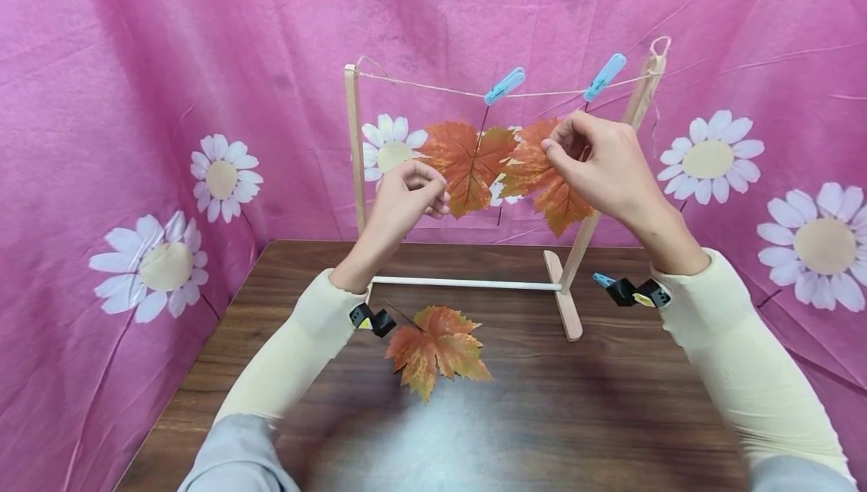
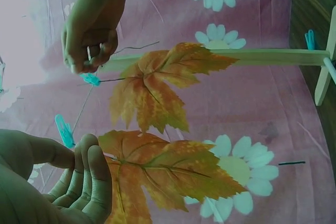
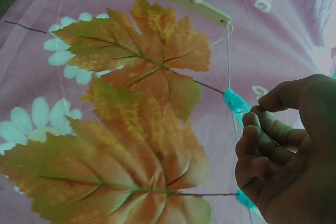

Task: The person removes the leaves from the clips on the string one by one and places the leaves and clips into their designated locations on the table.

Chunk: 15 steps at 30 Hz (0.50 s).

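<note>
Orange lobed leaves (image 1: 467, 161) hang upper centre — a third leaf (image 1: 438, 350) lies unhung below. Left hand (image 1: 409, 202), right hand (image 1: 609, 168): loosely curled, empty.

Two orange leaves (image 3: 143, 51) hang from teal clips (image 3: 234, 102) on string (image 3: 229, 59); right grip (image 3: 291, 150) near.

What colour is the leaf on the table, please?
The leaf is orange with yellowish green, best in the head view.

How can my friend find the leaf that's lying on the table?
Find the brown table, then the wooden rack standing on it. Just in front of the rack's white bar lies one orange leaf. The other two leaves hang from blue pegs on the string; only this one lies on the table.
</note>
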Each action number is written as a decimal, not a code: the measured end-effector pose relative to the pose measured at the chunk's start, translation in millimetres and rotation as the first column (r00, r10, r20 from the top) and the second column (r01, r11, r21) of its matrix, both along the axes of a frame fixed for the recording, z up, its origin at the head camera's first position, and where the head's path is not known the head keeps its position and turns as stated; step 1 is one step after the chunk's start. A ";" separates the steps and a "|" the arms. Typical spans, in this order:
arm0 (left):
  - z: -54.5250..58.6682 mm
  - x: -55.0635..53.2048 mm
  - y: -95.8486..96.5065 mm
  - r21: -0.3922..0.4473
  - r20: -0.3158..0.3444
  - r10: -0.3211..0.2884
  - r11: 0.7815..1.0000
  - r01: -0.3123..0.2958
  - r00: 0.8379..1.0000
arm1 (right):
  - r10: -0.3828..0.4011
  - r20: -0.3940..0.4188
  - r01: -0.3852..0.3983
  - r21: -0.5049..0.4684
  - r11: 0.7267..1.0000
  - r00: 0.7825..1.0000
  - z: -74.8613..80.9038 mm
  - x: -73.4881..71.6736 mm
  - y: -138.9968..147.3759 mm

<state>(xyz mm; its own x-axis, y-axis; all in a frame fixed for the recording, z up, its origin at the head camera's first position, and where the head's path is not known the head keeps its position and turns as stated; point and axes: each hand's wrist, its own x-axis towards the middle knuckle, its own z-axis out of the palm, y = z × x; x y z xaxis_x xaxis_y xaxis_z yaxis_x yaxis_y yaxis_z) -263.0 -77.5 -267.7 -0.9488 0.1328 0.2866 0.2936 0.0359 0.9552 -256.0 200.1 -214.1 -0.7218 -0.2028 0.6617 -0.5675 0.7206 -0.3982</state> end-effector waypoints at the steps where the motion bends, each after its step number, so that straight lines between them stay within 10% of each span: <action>1: 1.7 -0.1 1.6 -0.001 -0.006 -0.002 1.000 0.002 1.000 | 0.004 -0.004 -0.004 0.002 1.000 1.000 2.3 -0.3 -1.4; 15: 22.8 -7.4 18.7 0.015 -0.050 0.010 1.000 -0.009 0.999 | 0.020 -0.038 -0.019 0.042 0.999 0.999 30.4 -7.5 -16.3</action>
